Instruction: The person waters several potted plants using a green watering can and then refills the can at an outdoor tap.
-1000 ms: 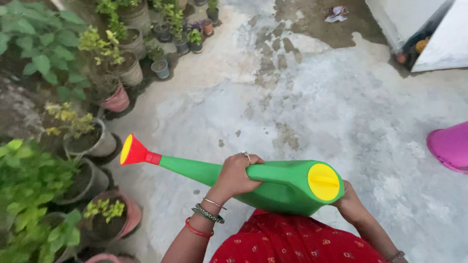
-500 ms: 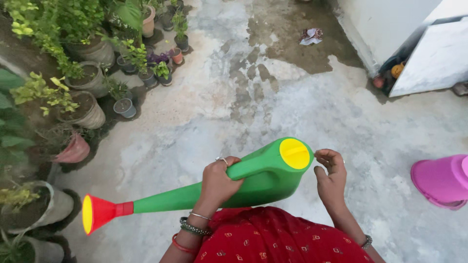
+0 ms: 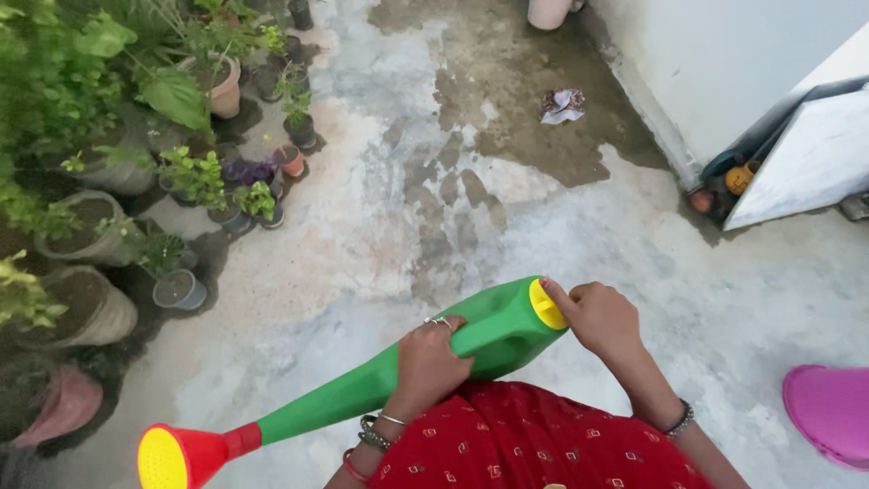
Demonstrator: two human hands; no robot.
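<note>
A green plastic watering can (image 3: 493,330) with a yellow lid (image 3: 548,304) and a long spout ending in a red and yellow rose (image 3: 176,455) slants down to the lower left in front of me. My left hand (image 3: 429,362) is wrapped around its handle. At the rear end of the can, my right hand (image 3: 599,315) rests its fingertips on the yellow lid. My red patterned clothing (image 3: 534,439) fills the bottom of the view.
Many potted plants (image 3: 195,177) line the left side on a wet concrete floor (image 3: 434,208). A pink bucket (image 3: 831,412) stands at the right edge. A white board (image 3: 806,163) leans by the wall, and a crumpled rag (image 3: 561,104) lies beyond.
The can's spout has dipped lower to the left and its rear has risen. My right hand has come from beside the can onto the yellow lid. The view has shifted forward.
</note>
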